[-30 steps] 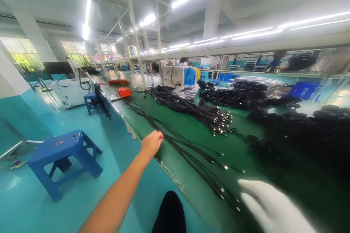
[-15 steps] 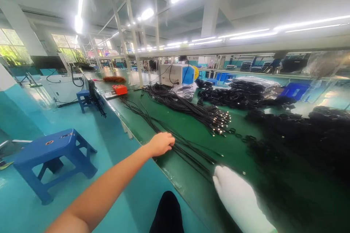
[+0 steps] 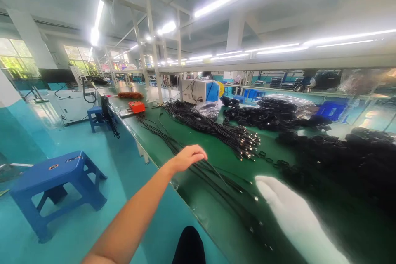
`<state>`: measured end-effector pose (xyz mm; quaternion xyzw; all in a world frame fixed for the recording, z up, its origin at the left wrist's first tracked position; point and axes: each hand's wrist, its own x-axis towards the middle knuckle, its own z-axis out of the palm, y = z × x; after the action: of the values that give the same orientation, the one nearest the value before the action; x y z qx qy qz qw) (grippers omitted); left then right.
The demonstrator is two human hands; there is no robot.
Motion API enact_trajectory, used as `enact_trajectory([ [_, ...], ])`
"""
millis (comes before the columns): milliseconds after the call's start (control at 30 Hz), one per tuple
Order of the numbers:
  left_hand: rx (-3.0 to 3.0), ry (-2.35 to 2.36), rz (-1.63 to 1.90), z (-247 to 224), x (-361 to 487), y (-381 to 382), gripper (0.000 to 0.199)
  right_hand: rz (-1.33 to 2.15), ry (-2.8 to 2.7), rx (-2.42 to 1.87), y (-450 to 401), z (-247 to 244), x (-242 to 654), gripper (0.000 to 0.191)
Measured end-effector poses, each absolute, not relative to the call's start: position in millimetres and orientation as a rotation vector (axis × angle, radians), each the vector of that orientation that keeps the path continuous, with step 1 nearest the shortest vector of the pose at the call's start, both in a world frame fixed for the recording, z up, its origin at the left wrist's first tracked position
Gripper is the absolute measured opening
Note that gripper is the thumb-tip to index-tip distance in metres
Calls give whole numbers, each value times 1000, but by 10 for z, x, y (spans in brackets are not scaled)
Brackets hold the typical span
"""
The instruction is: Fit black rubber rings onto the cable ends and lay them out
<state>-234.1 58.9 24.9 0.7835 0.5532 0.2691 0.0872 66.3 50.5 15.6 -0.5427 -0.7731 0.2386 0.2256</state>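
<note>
My left hand (image 3: pixel 190 157), bare, is over a loose bundle of black cables (image 3: pixel 176 142) along the near side of the green table. Its fingers are bent against the thumb, and one black cable (image 3: pixel 219 173) slants down to the right from the fingertips. In a white glove, my right hand (image 3: pixel 276 194) hovers right of the bundle's loose ends, its fingers stretched forward and blurred, with nothing visible in them. Small pale connectors (image 3: pixel 256 199) tip several cable ends. A thicker pile of black cables (image 3: pixel 213 130) lies beyond, its metal ends (image 3: pixel 249 142) facing right.
Black coiled cables (image 3: pixel 334 152) heap up on the right, with plastic-wrapped ones (image 3: pixel 284 105) behind. A white and blue machine (image 3: pixel 198 90) and an orange-red box (image 3: pixel 136 107) stand farther back. Left of the table edge, a blue stool (image 3: pixel 58 177) is on the floor.
My right hand has moved right, off the cable ends, which now lie spread on the table. My left hand has shifted slightly right and up, its grip looser than before.
</note>
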Motion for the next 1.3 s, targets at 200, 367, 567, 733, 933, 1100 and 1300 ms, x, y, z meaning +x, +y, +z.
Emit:
enact_trajectory([
  [200,2294,1670,1142,623,-1794,785,31,1729,-1925,-1018,287,313,740,27],
  [367,2505,1420,954,573,-1072,578,17,2367,-1293,-564,229,42,910,23],
  [567,2565,976,457,558,-607,438,17,2655,-926,-308,243,-132,1150,32],
  [733,2543,943,463,656,-475,611,17,2731,-816,-196,227,-175,1208,38],
  [933,2549,902,528,514,-294,717,23,2740,-854,-63,263,-227,1248,37],
  [1100,2537,1323,486,102,-396,734,32,2357,-847,-77,330,-22,1531,38],
  [1300,2664,1520,439,-306,-470,285,25,1956,-869,-256,529,193,1804,23],
])
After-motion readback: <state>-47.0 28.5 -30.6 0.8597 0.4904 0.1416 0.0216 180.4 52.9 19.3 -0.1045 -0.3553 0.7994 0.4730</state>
